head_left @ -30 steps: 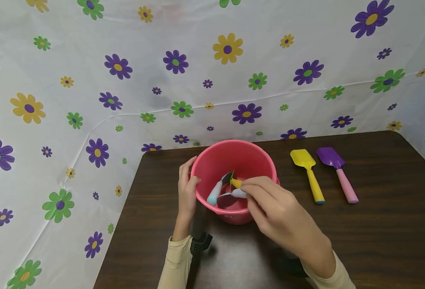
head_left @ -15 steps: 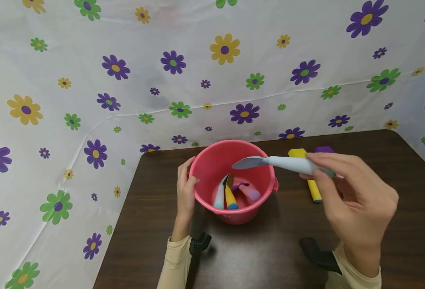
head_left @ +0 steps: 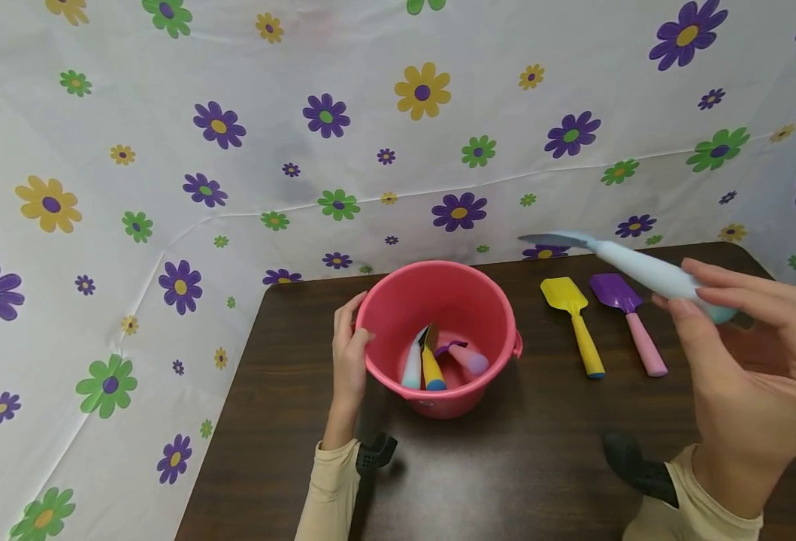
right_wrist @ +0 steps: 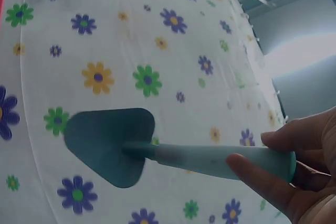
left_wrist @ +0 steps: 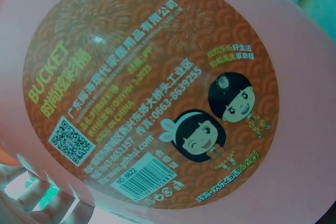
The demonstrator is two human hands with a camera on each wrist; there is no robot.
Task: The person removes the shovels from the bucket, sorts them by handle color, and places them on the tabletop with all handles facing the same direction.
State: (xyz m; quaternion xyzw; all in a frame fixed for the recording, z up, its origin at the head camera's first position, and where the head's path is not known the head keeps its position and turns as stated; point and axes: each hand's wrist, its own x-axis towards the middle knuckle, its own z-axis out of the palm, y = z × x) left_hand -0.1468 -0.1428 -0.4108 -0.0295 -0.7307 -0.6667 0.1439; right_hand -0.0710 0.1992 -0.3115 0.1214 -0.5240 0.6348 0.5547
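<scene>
My right hand [head_left: 756,353] pinches a light blue trowel [head_left: 641,267] by the end of its handle, raised over the right side of the table. In the right wrist view the trowel's pointed blade [right_wrist: 110,142] shows flat against the backdrop. With the left hand [head_left: 350,353] I grip the left rim of a pink bucket [head_left: 452,278], which is tilted toward me. Inside it lie a light blue handle [head_left: 413,366], a yellow handle with a blue end [head_left: 431,370] and a pink-lilac handle with a purple neck [head_left: 468,359]. The left wrist view is filled by the bucket's round printed label [left_wrist: 152,98].
Right of the bucket, a yellow shovel [head_left: 583,330] and a purple shovel with a pink handle [head_left: 631,319] lie side by side on the dark wooden table [head_left: 506,466]. A white flowered cloth [head_left: 370,90] hangs behind and to the left.
From inside the bucket, my right hand has lifted the light blue trowel out and carried it up and to the right. The left hand has stayed on the rim.
</scene>
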